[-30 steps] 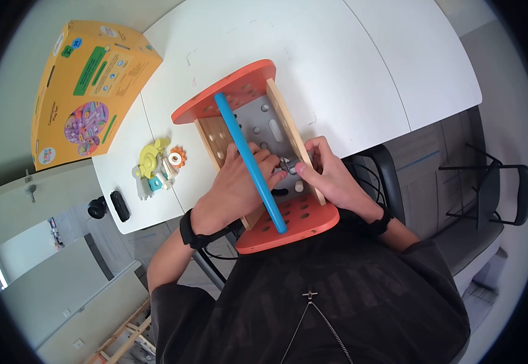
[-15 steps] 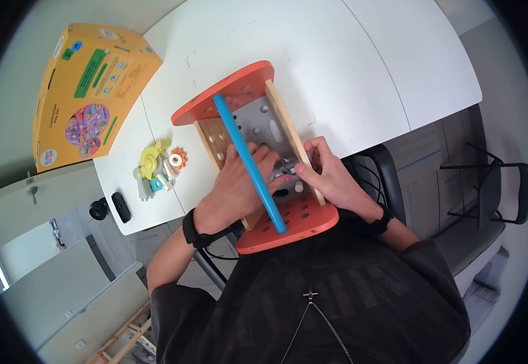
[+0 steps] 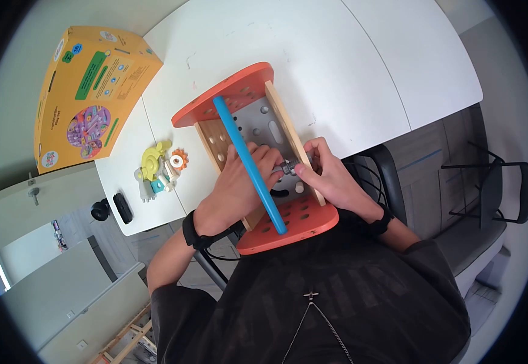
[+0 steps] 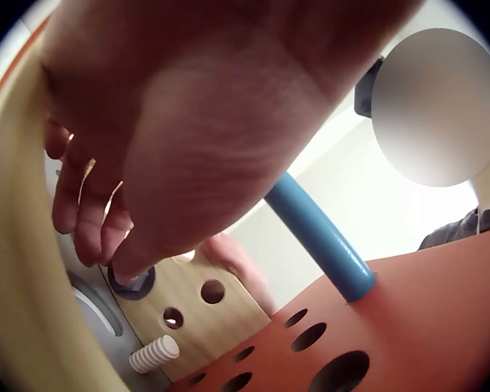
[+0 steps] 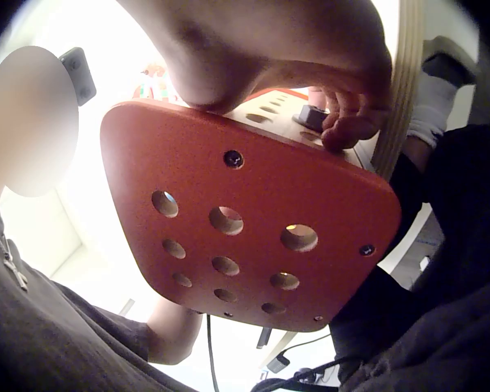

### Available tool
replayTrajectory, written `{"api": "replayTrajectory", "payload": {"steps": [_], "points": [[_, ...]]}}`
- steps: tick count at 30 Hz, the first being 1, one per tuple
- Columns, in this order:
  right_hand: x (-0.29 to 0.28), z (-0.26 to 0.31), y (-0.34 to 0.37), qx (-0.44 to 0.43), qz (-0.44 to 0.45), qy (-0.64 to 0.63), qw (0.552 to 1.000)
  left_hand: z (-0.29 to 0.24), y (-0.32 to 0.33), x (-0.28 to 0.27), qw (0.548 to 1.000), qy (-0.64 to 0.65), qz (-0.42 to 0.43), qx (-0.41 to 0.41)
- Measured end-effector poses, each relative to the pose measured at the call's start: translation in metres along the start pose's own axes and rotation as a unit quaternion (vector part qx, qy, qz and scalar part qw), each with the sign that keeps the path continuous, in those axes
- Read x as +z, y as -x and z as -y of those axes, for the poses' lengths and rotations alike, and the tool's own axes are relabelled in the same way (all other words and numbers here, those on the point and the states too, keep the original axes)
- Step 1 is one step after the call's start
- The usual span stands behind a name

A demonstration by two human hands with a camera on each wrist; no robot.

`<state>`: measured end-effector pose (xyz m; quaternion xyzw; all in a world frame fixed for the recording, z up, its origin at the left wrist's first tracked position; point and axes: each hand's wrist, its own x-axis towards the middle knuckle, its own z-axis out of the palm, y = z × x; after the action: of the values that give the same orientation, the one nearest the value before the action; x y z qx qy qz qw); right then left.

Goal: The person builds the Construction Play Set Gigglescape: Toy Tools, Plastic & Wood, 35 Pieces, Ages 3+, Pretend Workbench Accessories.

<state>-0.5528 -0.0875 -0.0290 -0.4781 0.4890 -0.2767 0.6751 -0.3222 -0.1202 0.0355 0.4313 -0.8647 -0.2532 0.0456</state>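
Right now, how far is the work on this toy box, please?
The box looks built: the blue rod spans both orange end panels. The left hand and right hand work a grey bolt at the wooden side panel. Remaining, probably: fixing that bolt, then perhaps the loose pieces on the table.

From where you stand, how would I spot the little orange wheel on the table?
Find the big yellow box on the white table, then the cluster of small toy pieces beside it. The orange wheel has a toothed rim and a pale centre; its neighbours are yellow-green, teal, grey and cream.
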Motion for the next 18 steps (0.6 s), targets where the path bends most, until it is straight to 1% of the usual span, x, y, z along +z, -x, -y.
{"api": "replayTrajectory", "payload": {"steps": [3, 6, 9, 12, 15, 18], "points": [[0.000, 0.002, 0.000, 0.001, -0.001, -0.001, 1.000, 0.000, -0.001, -0.004, 1.000, 0.028, 0.008, -0.003], [0.000, 0.003, 0.001, 0.008, -0.001, -0.005, 1.000, 0.003, 0.001, 0.001, 0.999, 0.039, -0.010, 0.015], [0.001, 0.000, 0.000, 0.000, -0.005, -0.005, 1.000, 0.004, -0.001, -0.001, 0.998, 0.062, 0.014, -0.004], [0.001, 0.001, 0.000, 0.002, -0.004, -0.005, 1.000, 0.000, -0.004, -0.001, 0.998, 0.062, 0.002, -0.018], [0.000, 0.003, 0.000, 0.005, -0.002, 0.001, 1.000, 0.008, -0.001, 0.007, 1.000, 0.012, -0.008, 0.003], [-0.001, 0.006, 0.001, 0.018, 0.006, 0.008, 1.000, 0.007, -0.003, 0.005, 0.998, -0.009, 0.054, 0.009]]}}
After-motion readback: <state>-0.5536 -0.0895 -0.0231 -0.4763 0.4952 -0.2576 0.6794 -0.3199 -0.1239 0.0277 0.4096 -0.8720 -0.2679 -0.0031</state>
